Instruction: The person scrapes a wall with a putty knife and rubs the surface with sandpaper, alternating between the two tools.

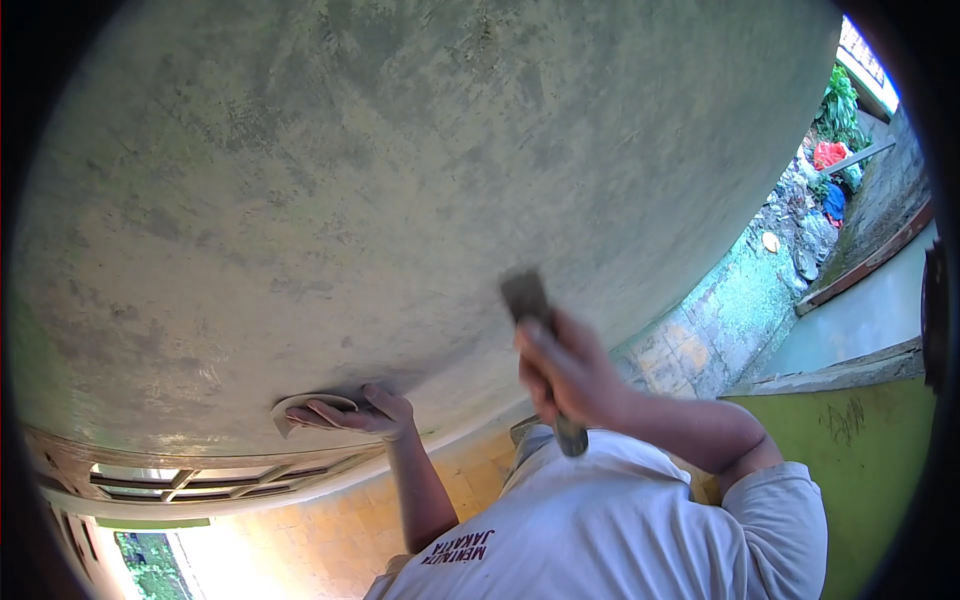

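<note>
My right hand [575,375] is closed round the handle of a putty knife [527,295]. Its dark, broad blade points up toward the grey wall [420,200], and the handle's end sticks out below my fist. Motion blurs the blade and fingers. Lower left, my left hand [365,415] holds a thin pale curved sheet [330,400], with my fingers along its underside. The sheet lies close to the wall, and one corner hangs past my fingertips. Patchy grey and whitish smears cover the wall's surface.
A wooden frame with panes [190,480] borders the wall at lower left. Tiled floor [310,530] shows beneath it. On the right stand a green wall [850,480] and a ledge [840,370]. Rubbish [815,220] and plants [840,105] lie beyond, at upper right.
</note>
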Available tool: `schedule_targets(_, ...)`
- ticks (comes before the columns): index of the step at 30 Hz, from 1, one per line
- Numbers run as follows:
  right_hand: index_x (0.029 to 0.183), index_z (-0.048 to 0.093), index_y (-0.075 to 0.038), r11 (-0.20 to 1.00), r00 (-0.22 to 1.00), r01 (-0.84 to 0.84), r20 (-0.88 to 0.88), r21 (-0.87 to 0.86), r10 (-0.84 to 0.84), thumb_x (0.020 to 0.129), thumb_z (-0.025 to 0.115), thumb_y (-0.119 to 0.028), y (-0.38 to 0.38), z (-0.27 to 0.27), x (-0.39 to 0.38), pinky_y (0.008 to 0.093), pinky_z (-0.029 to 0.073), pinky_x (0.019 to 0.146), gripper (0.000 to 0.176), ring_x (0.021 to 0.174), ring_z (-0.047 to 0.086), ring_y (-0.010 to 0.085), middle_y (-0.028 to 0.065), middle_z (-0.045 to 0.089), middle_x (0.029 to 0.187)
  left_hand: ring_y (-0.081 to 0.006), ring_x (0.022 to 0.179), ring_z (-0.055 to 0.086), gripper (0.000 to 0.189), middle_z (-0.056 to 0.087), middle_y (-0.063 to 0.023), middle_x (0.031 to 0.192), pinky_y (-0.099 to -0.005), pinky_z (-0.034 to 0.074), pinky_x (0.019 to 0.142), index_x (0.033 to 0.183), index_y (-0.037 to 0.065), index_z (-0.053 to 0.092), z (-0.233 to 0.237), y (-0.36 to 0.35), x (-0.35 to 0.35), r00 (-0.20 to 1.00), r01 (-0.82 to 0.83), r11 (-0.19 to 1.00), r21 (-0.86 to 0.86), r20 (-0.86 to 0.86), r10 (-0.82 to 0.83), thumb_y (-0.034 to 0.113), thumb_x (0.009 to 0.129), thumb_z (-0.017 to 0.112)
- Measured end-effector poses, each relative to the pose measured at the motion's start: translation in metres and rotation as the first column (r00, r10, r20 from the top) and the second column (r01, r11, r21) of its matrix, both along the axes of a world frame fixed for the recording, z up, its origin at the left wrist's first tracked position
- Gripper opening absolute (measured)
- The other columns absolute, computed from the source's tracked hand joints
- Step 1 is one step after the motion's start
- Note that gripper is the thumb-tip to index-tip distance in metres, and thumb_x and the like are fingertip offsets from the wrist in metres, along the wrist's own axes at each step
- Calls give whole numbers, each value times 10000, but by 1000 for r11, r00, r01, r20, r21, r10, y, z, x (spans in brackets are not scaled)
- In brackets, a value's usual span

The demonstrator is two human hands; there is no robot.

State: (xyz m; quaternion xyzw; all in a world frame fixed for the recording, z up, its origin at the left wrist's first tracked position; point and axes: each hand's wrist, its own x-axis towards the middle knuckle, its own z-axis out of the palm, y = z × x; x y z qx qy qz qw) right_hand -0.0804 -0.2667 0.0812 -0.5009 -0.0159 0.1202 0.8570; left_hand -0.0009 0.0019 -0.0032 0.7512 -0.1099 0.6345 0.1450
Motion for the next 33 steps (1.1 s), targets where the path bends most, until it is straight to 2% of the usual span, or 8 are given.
schedule_targets(6,908,414,-41,987,988,155,-1,38,-155,986,422,-309,2,3,-7,230,371,379,279,405,400,63,3,436,558,-405,1397,42,659,76,-259,1489,-569,112,1090,1429,-1,175,1,2,0,999,-37,998,44,2,37,371,941,415)
schedule_targets(9,904,410,-40,994,995,97,19,-56,-96,987,417,-305,6,-5,-15,232,371,377,278,403,407,64,4,442,557,-406,1396,47,658,77,-256,1490,-575,107,1089,1428,3,184,0,1,1,1000,-23,1000,18,13,23,376,939,417)
schedule_targets(11,912,406,-44,972,982,188,22,-140,-186,989,409,-288,1,1,-3,232,370,374,256,402,411,66,7,449,557,-409,1395,49,655,77,-255,1490,-578,108,1088,1427,2,190,3,0,1,1000,-20,999,35,21,19,377,940,416)
schedule_targets(15,887,403,-54,974,974,221,65,-49,-218,988,408,-263,0,11,0,233,358,370,232,387,404,69,5,446,547,-412,1394,49,651,77,-256,1490,-573,107,1089,1426,2,192,3,0,-1,999,-34,999,42,7,33,375,941,416)
schedule_targets(21,929,402,-46,984,990,124,78,-130,-115,985,423,-283,-2,-1,-7,243,386,378,245,395,423,79,18,450,566,-415,1390,73,641,79,-252,1493,-571,113,1087,1425,9,205,3,0,0,1000,-11,999,40,24,10,361,939,430)
schedule_targets(25,918,408,-41,971,967,237,110,-35,-232,981,428,-278,-2,6,2,242,386,374,247,387,431,86,26,455,565,-413,1388,81,643,88,-243,1497,-567,114,1088,1422,3,212,3,-2,0,1000,-21,999,30,24,20,350,933,444)
schedule_targets(31,926,406,-42,984,991,130,52,-121,-124,981,432,-286,-2,1,-9,246,389,373,252,391,435,88,23,455,571,-410,1389,83,637,90,-236,1500,-566,112,1089,1419,3,226,0,1,1,999,-22,1000,21,29,21,345,929,446)
schedule_targets(33,924,409,-45,976,980,192,77,-105,-185,980,430,-275,-5,7,1,248,390,373,238,391,435,89,24,454,572,-408,1389,82,635,90,-236,1500,-567,110,1089,1419,4,230,0,1,-1,1000,-20,1000,21,21,20,347,929,444)
